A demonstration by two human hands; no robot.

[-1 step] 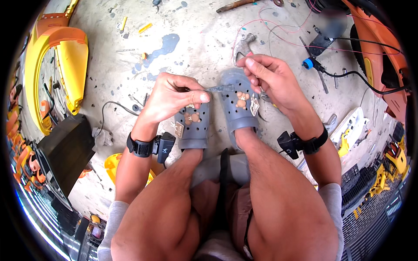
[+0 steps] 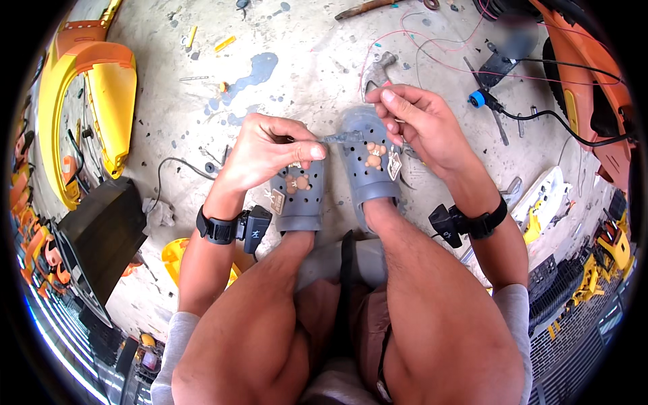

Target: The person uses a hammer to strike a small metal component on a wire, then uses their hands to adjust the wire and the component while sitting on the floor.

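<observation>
A light, level pinch should best steady the slim grey piece (image 2: 345,137), gripped by the left hand (image 2: 266,152) above the grey clogs (image 2: 300,219); whether the curled right hand (image 2: 425,128) holds anything, I cannot tell.

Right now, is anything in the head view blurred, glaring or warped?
Head view: a soft blurred patch at upper right, over the dark block; bright white streaks at lower left; scenery bends toward the black rim. Also head view: left hand and right hand look fairly sharp.
</observation>
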